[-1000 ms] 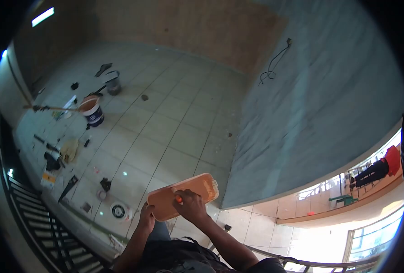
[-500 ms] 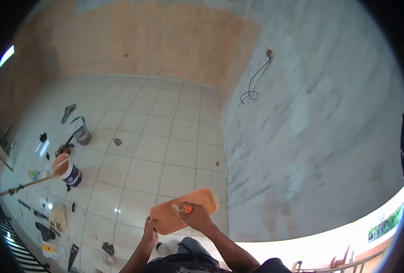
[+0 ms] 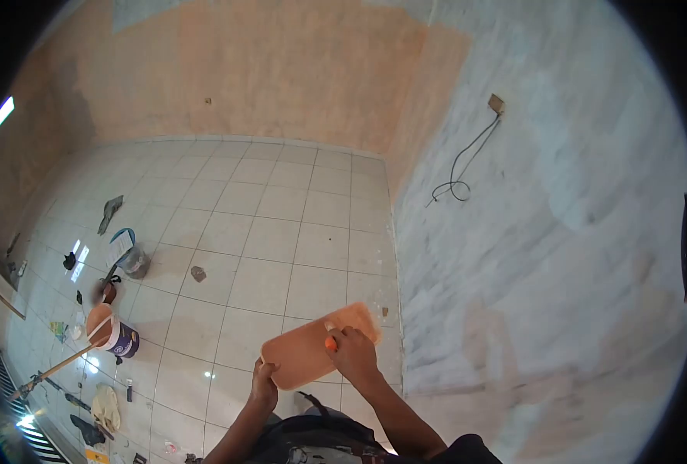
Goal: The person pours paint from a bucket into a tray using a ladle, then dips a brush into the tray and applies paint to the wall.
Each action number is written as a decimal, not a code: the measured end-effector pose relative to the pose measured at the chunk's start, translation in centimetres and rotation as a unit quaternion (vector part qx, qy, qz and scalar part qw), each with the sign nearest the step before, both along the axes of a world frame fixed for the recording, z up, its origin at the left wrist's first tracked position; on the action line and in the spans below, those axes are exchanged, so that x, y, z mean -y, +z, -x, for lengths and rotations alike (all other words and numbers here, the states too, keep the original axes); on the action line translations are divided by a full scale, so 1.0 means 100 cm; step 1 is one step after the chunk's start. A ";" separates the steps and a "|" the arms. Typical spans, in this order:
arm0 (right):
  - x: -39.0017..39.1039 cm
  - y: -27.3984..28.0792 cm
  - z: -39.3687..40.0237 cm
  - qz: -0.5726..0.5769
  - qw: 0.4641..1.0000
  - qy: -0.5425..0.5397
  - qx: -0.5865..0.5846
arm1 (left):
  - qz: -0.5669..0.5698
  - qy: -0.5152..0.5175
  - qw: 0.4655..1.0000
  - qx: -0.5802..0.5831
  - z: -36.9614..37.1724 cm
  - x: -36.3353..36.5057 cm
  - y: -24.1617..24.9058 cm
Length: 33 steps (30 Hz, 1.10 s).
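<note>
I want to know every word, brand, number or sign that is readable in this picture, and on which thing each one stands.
None can be read.
Paint bucket on the floor: dark blue band with pale marks, too small and blurred to read.
Small packets near the bucket: print too small to tell.
Orange tray held between the left hand and right hand: no lettering shows.

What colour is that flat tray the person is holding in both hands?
The tray is orange, close to the painted wall behind; it shows best in the head view.
</note>
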State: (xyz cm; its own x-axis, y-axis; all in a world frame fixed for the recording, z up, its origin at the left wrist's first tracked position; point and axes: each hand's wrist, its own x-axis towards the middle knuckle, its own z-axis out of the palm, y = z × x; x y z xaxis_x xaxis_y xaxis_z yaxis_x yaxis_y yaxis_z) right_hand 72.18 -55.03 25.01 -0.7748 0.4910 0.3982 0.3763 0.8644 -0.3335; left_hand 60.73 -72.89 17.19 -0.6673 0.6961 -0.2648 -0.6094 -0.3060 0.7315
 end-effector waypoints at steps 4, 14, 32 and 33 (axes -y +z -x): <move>-0.037 0.007 0.051 0.016 1.000 0.005 0.024 | 0.010 0.003 1.000 0.017 0.039 -0.050 -0.001; -0.119 0.021 0.185 0.210 0.977 -0.010 -0.040 | 0.026 -0.060 0.998 0.019 0.174 -0.177 0.008; -0.373 0.037 0.294 0.187 0.957 -0.212 -0.073 | 0.052 -0.160 0.985 0.033 0.359 -0.398 0.015; -0.384 0.033 0.298 0.138 0.965 -0.217 -0.047 | 0.051 -0.156 0.986 0.032 0.363 -0.410 0.013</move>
State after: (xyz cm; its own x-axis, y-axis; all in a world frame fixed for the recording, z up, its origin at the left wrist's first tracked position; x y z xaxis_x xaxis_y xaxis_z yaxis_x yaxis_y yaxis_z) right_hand 42.40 -16.60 28.32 -0.4382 0.8592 0.2642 0.6397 0.5045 -0.5799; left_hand 24.46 -31.91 18.50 -0.4047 0.8324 -0.3786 -0.7076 -0.0228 0.7063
